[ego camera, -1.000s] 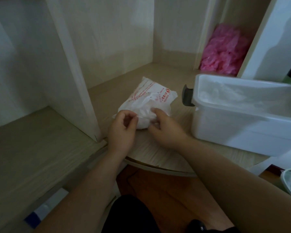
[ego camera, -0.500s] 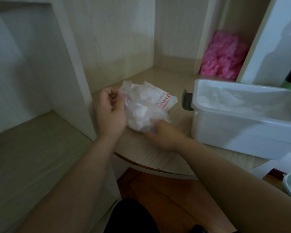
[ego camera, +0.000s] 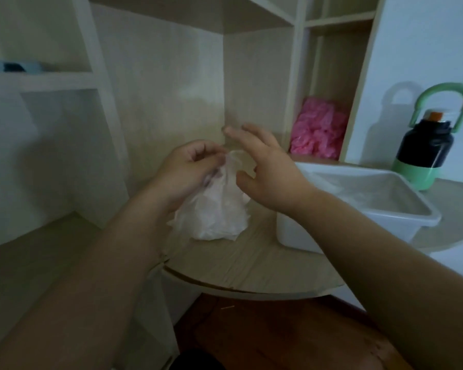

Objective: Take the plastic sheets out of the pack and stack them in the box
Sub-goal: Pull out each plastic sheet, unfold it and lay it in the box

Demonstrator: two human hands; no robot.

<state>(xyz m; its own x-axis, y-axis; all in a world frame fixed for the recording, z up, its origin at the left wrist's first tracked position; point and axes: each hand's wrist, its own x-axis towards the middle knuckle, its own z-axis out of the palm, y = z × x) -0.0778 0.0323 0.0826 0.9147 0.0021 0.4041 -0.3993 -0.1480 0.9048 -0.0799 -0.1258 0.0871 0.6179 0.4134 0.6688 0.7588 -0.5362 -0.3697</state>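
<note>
Right, status. Left grip (ego camera: 187, 169) pinches the bunched top of the pack (ego camera: 217, 212), fingers and thumb curled on the film. That pulls the neck up, so the body stands on the bench (ego camera: 251, 268) rather than lying flat. My read: it puts the mouth up where it can be reached.

Right grip (ego camera: 273, 177) has nothing in it. Its fingers are spread and straight, just beside the pack's top on the box side; can't tell if the thumb touches the film. It looks poised to go in for a sheet while the left anchors the pack.

Pack sits toward the bench's back left, near the shelf upright. White plastic box (ego camera: 294, 233) is just beside it toward the right edge, mouth up, so the carry is short. Something pale and filmy lies in the box; can't tell if it's sheets. No sheet is visibly out of the pack, so I judge we're early, in extraction.

Risk: the film is thin and crumpled, so sheets may cling, come out several at once, or drag the pack.

Black-and-green bottle (ego camera: 425, 153) stands at the bench's far right edge, behind the box. Pink plastic bundle (ego camera: 318, 132) sits in a shelf compartment behind. Neither is in the way.
</note>
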